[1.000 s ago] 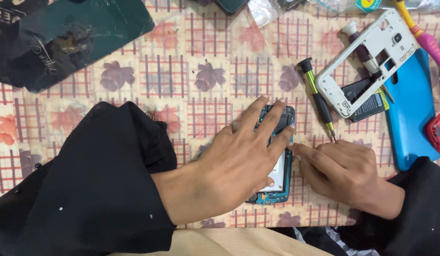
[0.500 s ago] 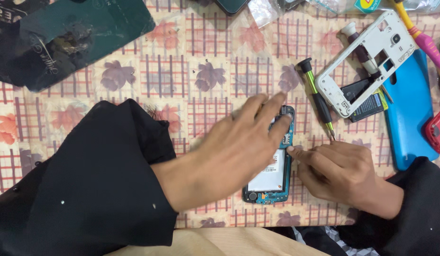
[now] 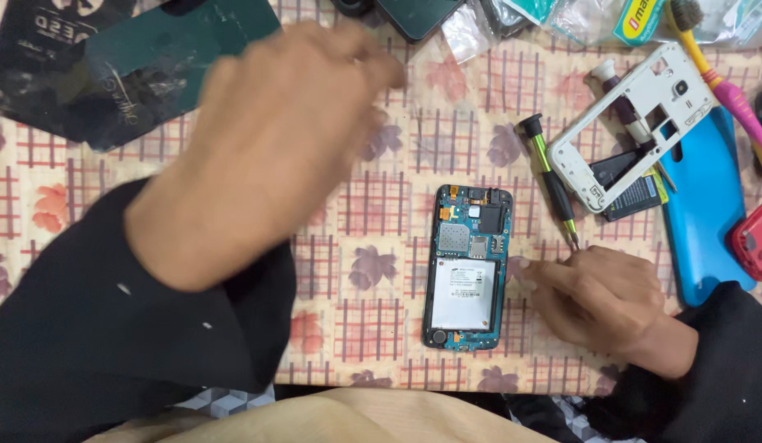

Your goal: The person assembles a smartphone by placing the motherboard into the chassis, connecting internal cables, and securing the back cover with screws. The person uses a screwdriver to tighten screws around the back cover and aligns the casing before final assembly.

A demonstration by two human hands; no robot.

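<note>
head view: opened phone (image 3: pixel 466 267) lies flat, circuit board bared; right hand (image 3: pixel 601 297) pinches beside it, left hand (image 3: pixel 270 139) spread.

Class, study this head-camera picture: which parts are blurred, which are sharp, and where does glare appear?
In the head view, the left hand is smeared by motion blur; the opened phone and right hand are sharp; light is even, with soft shadows under the hands; mild glare shows on the clear plastic bags and on the dark green sheet.

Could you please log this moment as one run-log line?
left hand: raised, blurred, empty | right hand: fingertip beside opened phone | screwdriver: on table
</note>
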